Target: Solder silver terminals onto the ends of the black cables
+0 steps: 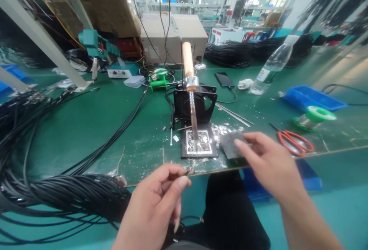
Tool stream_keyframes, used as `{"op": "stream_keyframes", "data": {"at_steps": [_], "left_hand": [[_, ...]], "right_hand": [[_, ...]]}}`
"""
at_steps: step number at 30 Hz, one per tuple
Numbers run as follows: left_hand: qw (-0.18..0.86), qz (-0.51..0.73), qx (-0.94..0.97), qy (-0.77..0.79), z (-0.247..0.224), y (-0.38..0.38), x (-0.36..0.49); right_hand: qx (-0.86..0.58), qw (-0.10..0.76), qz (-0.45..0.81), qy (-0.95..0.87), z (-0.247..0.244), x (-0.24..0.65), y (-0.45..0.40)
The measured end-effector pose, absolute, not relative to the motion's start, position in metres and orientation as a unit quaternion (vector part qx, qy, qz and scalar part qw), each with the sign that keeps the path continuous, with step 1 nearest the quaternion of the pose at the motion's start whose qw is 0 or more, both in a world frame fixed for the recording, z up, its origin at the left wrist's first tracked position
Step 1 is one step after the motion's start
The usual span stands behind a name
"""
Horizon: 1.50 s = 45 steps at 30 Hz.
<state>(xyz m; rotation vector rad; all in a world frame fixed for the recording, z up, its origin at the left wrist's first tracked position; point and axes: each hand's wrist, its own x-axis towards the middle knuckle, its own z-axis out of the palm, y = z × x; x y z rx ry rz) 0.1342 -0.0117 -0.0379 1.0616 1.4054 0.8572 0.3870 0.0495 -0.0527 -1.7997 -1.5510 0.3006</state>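
Low in the head view, my left hand [161, 196] pinches the end of a thin dark cable [188, 172] near the table's front edge. My right hand [267, 158] has its thumb and fingers on a flat dark grey piece [232, 145], which lies at the table edge. Between and beyond the hands, a soldering iron with a wooden handle [188, 60] points down over a square tray [199, 152] holding small metal bits. A black fan [184, 106] stands behind the iron's tip.
Bundled black cables [71, 196] fill the left side. On the right are red-handled scissors [296, 143], a solder spool [319, 116], a blue bin [313, 97] and a water bottle [270, 69]. A phone [224, 79] and a green spool [159, 82] lie farther back.
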Motion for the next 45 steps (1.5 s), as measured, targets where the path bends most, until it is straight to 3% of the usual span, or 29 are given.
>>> {"op": "stream_keyframes", "data": {"at_steps": [4, 6, 10, 14, 17, 23, 37, 45], "left_hand": [[0.567, 0.375, 0.460, 0.571, -0.039, -0.008, 0.138], [0.572, 0.376, 0.467, 0.559, -0.040, -0.006, 0.139], [0.579, 0.358, 0.482, 0.551, -0.043, -0.004, 0.140], [0.585, 0.328, 0.485, 0.561, -0.043, -0.005, 0.140], [0.567, 0.320, 0.484, 0.584, -0.044, -0.005, 0.140], [0.401, 0.332, 0.580, 0.627, -0.047, -0.005, 0.141], [0.490, 0.274, 0.586, 0.585, -0.037, 0.023, 0.138], [0.514, 0.300, 0.550, 0.586, -0.037, 0.031, 0.139]], "right_hand": [[-0.752, 0.401, 0.049, -0.521, -0.047, 0.389, 0.045], [-0.700, 0.429, 0.179, -0.542, -0.044, 0.370, 0.029], [-0.504, 0.380, 0.518, -0.577, -0.044, 0.327, 0.009], [-0.449, 0.387, 0.606, -0.530, -0.050, 0.315, 0.011], [-0.446, 0.384, 0.617, -0.523, -0.053, 0.320, 0.013], [-0.452, 0.384, 0.593, -0.543, -0.053, 0.323, 0.014], [-0.490, 0.386, 0.495, -0.605, -0.060, 0.321, 0.027], [-0.498, 0.416, 0.469, -0.599, -0.057, 0.313, 0.036]]}}
